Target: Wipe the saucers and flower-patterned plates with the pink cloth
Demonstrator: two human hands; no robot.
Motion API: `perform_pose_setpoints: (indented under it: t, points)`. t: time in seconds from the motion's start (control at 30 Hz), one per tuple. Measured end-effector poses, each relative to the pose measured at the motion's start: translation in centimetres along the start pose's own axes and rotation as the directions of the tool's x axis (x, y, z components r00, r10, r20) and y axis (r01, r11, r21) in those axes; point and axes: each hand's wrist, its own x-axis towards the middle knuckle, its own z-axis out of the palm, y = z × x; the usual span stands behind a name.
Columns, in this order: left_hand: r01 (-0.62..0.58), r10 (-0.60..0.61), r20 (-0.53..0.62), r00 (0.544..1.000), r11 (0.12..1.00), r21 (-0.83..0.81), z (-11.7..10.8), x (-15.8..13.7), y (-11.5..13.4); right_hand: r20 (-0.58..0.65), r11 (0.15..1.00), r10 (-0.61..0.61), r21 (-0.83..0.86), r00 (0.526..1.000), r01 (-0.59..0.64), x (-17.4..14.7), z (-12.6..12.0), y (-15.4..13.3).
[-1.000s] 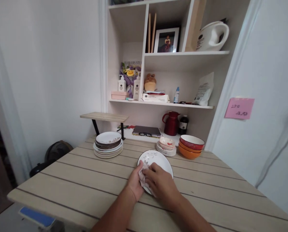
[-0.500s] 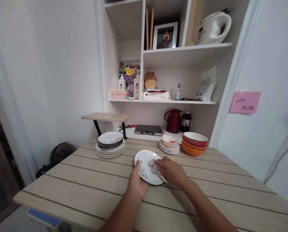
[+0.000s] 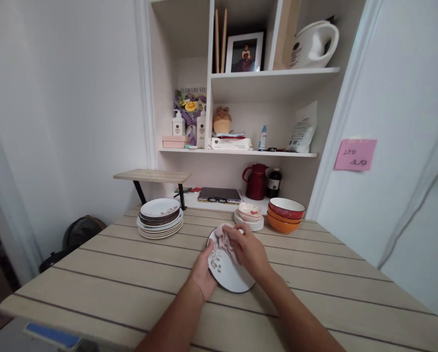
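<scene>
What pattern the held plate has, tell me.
The plate is white with greyish floral sprigs, clearest in head view.

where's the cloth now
In the head view, just right of centre, the cloth is in the right hand, on the plate the left hand holds.

- Passable gap between stack (image 3: 160, 231) and dishes (image 3: 253, 226).
- Dishes block the way just beyond the right hand (image 3: 248, 250); bowls (image 3: 284, 225) stand beside them.
- Bare table (image 3: 336, 283) right of the right forearm.
- Stand (image 3: 150, 175) obstructs behind the stack.
</scene>
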Motion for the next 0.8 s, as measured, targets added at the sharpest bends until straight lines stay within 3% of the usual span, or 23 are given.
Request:
perform_pose_setpoints:
  t: [0.23,0.33,0.47,0.67,0.8]
  points:
    - [0.012,-0.011,0.022,1.0,1.0,-0.009,-0.2,-0.1,0.0,0.144,0.999,-0.047,0.016,0.988,0.045,-0.9,-1.5,0.7]
    - [0.016,-0.016,0.014,1.0,1.0,-0.006,-0.3,0.0,0.1,0.181,0.991,-0.123,0.068,0.976,0.112,-1.2,-0.6,-1.0]
    - [0.01,-0.01,-0.017,1.0,1.0,-0.002,-0.5,0.2,0.2,0.126,0.98,-0.191,0.085,0.973,0.182,-0.9,1.0,-2.3]
    - [0.017,-0.016,-0.034,0.999,1.0,0.006,-0.7,0.3,-0.1,0.107,0.994,-0.107,0.009,0.988,0.107,-0.2,-0.1,0.7]
    - [0.036,-0.035,-0.019,0.999,0.999,0.013,-0.6,0.1,-0.2,0.217,1.0,-0.017,0.004,0.976,0.016,-0.9,-1.6,2.3]
